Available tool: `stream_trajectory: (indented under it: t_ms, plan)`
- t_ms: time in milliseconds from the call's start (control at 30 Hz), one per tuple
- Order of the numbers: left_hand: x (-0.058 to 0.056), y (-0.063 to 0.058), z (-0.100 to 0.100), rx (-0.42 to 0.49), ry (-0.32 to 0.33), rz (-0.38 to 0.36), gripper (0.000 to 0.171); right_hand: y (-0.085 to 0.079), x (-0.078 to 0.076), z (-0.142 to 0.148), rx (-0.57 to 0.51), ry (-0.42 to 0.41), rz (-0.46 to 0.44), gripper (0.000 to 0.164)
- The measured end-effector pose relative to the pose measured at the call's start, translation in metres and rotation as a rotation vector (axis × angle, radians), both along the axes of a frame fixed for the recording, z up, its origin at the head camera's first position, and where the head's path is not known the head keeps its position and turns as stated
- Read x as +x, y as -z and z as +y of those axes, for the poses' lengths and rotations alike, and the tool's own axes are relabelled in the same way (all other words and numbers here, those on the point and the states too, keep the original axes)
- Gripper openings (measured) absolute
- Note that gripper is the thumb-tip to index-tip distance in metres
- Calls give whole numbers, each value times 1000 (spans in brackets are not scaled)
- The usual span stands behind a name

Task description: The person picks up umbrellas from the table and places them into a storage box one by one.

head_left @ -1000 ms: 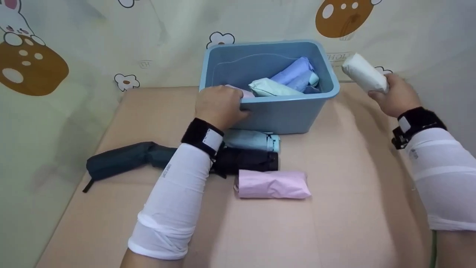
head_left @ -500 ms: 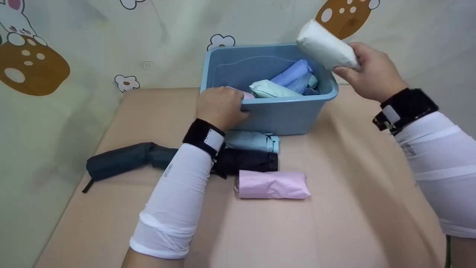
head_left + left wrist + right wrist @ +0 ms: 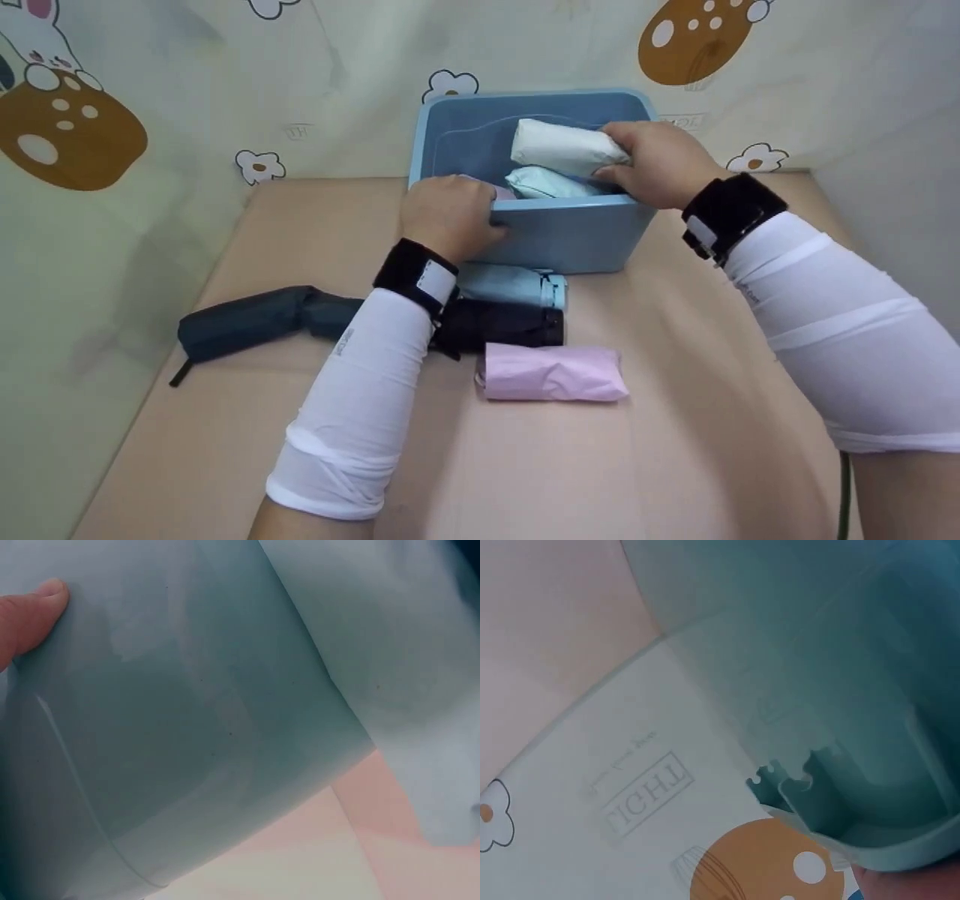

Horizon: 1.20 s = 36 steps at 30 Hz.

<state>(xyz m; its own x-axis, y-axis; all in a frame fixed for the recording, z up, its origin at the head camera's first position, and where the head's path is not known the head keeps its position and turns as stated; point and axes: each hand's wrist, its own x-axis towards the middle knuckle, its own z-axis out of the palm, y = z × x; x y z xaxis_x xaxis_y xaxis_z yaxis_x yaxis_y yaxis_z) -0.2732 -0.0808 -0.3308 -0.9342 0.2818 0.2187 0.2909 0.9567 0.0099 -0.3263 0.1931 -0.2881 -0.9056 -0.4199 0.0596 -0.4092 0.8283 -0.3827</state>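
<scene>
In the head view, my right hand (image 3: 664, 163) holds the near end of a white folded umbrella (image 3: 559, 146) inside the top of the blue plastic bin (image 3: 562, 236). My left hand (image 3: 450, 216) grips the bin's front rim near its left corner, and the thumb (image 3: 46, 606) lies on the outer wall in the left wrist view. Below the white umbrella lies a mint folded umbrella (image 3: 551, 182). Part of a pink one (image 3: 501, 191) shows beside my left hand. Only the bin's outside and a bit of hand (image 3: 915, 883) appear in the right wrist view.
In front of the bin lie a light blue folded umbrella (image 3: 499, 285), a black one (image 3: 502, 324) and a pink one (image 3: 555, 373). A dark green one (image 3: 247, 322) lies left, partly behind my left forearm. A patterned wall covering (image 3: 352, 75) rises behind the bin.
My right hand has carried the white umbrella leftward from beside the bin, up past its right edge, then down into it. The left hand keeps its hold on the rim.
</scene>
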Motion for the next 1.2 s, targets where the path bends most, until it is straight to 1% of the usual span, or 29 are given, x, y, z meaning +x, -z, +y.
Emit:
stream_trajectory:
  t_ms: [167,367,467,533,700,800,1033,1200]
  plan:
    - [0,1,0,2,9,6,27,-1,-5,-3,56,-18,-86,44]
    - [1,2,0,-8,0,25,31,-4,-12,-6,153,-70,-191,49]
    - [1,2,0,-10,5,28,29,-4,-13,-8,174,-77,-222,49]
    - [2,2,1,-12,5,28,29,-3,-13,-10,160,-83,-224,47]
    - [1,1,2,-27,-5,22,32,0,-12,-13,105,-109,-186,45]
    - [1,0,3,-29,-8,18,33,0,-12,-14,87,-100,-183,46]
    - [2,-1,2,-33,-17,12,34,2,-13,-17,78,-34,-214,42]
    - [2,2,2,-27,-12,17,34,3,-15,-17,89,-37,-246,40]
